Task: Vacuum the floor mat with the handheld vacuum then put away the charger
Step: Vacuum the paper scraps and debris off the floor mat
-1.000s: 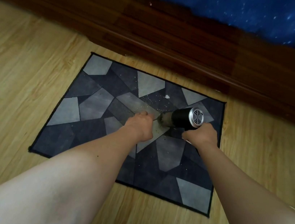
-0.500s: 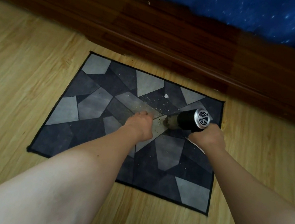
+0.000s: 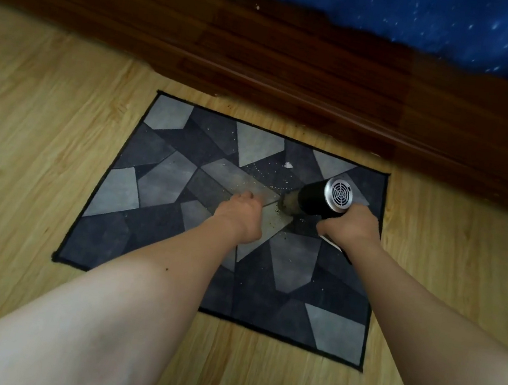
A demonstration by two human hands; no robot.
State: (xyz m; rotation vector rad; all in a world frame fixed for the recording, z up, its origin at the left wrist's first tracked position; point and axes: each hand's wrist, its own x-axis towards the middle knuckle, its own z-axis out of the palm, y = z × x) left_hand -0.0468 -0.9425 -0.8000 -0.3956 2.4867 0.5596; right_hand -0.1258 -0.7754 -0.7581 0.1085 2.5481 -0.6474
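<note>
I see a grey patchwork floor mat (image 3: 163,179) on wood floor (image 3: 26,134), its far edge near a dark baseboard (image 3: 295,77). My right hand (image 3: 350,227) clasps the black handheld vacuum (image 3: 317,199); its nozzle points left toward my left hand (image 3: 239,214), pressed fingers-down on the mat. Crumbs (image 3: 288,165) lie just beyond.

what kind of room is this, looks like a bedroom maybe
Probably a bedroom at home. A dark wooden bed frame runs along the top with a starry blue bedsheet hanging over it, and a small patterned floor mat lies beside it on the wooden floor.
</note>
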